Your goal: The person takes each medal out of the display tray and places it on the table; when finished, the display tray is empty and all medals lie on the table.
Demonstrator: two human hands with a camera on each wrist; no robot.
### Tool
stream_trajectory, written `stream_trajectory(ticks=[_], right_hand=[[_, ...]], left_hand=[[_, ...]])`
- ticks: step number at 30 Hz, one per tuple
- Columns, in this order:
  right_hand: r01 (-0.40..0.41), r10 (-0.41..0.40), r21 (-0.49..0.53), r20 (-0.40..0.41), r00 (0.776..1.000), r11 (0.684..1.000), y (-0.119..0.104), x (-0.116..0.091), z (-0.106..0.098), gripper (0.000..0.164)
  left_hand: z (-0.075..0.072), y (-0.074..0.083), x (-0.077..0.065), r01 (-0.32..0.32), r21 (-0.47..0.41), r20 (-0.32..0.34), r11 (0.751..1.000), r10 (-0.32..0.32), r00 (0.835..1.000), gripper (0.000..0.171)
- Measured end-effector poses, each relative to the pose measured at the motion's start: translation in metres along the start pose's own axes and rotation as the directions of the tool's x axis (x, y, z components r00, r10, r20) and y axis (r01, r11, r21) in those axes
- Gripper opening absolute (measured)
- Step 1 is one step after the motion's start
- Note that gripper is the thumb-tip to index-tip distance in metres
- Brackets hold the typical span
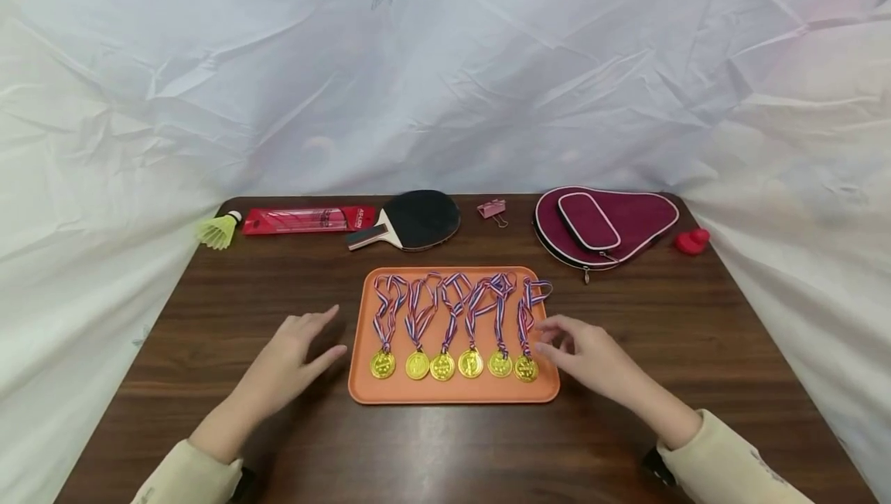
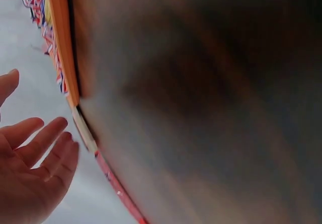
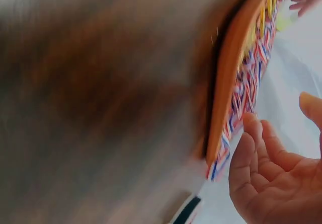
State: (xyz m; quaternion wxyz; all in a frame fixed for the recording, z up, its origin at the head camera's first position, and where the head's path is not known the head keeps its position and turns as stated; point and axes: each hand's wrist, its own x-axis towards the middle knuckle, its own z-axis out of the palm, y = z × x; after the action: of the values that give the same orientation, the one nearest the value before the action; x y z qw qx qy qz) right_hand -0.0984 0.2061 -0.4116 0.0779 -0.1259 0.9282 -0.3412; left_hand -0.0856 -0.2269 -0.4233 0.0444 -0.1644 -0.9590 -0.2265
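An orange tray (image 1: pixel 445 391) lies at the middle of the table with a row of several gold medals (image 1: pixel 470 363) on it. Their striped red, white and blue ribbons (image 1: pixel 421 311) stretch toward the far rim, and one loop hangs over the tray's right edge. My left hand (image 1: pixel 292 357) hovers left of the tray, thumb and fingers spread and holding nothing. On the other side, my right hand (image 1: pixel 592 353) has its fingertips over the tray's right rim, close beside the rightmost medal (image 1: pixel 525 369). Its fingers are relaxed with nothing between them, as the right wrist view also shows.
Along the table's far edge lie a shuttlecock (image 1: pixel 220 230), a red packet (image 1: pixel 299 220), a table tennis bat (image 1: pixel 421 219), a pink binder clip (image 1: pixel 493 210), a maroon bat case (image 1: pixel 640 218) and a small red rubber duck (image 1: pixel 692 241). White cloth (image 1: pixel 445 86) hangs behind and at both sides.
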Motion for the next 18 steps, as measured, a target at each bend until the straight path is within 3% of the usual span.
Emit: stream_trajectory(ticks=[3, 10, 18], right_hand=[[-0.011, 0.011, 0.01, 0.032, 0.999, 1.0, 0.0, -0.001, 0.009, 0.029], [-0.026, 0.026, -0.051, 0.01, 1.0, 0.998, 0.002, -0.005, 0.022, 0.027], [-0.039, 0.028, -0.229, -0.052, 0.998, 0.973, -0.002, -0.006, 0.031, 0.041]], left_hand=[[0.008, 0.003, -0.004, 0.029, -0.059, 0.036, 0.998, -0.027, 0.999, 0.061], [0.018, 0.002, -0.007, 0.093, -0.232, 0.135, 0.968, -0.063, 0.989, 0.062], [0.021, 0.002, -0.007, 0.086, -0.278, 0.169, 0.957, -0.04, 0.985, 0.062]])
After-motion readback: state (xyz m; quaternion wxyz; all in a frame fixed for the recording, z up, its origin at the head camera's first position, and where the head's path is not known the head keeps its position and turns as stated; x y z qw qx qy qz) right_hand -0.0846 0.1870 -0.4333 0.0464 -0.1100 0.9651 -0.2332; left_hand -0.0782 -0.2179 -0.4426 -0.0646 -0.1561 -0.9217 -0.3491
